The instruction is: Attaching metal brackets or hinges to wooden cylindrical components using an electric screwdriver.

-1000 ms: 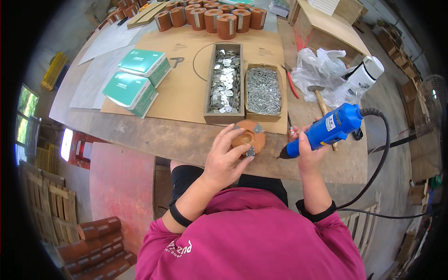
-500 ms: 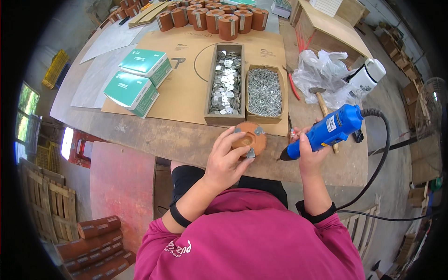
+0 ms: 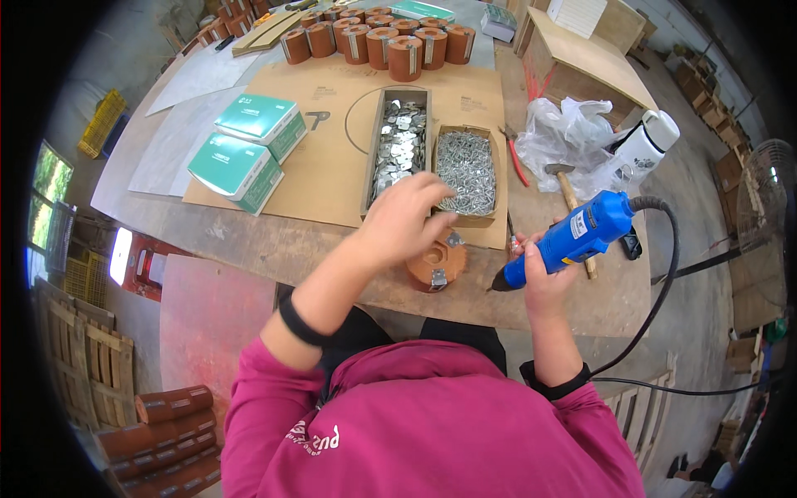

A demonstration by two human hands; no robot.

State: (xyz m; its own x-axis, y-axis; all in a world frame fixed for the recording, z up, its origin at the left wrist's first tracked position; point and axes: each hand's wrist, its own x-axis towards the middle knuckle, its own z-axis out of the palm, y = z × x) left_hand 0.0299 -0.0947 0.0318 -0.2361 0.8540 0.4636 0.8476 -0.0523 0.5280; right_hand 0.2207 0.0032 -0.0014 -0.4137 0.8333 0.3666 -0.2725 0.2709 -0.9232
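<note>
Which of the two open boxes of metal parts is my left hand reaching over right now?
The left hand is over the shorter right-hand box, full of screws; the longer box beside it holds flat plates.

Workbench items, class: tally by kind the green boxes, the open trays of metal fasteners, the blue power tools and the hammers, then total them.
Green boxes: 2
Open trays of metal fasteners: 2
Blue power tool, in the right hand: 1
Hammer: 1
Total: 6

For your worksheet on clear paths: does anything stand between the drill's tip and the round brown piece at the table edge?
Nothing visible does. The blue drill, held in the right hand, points its tip across bare tabletop at the round brown piece. The left hand is raised over the screw box, behind the piece.
</note>
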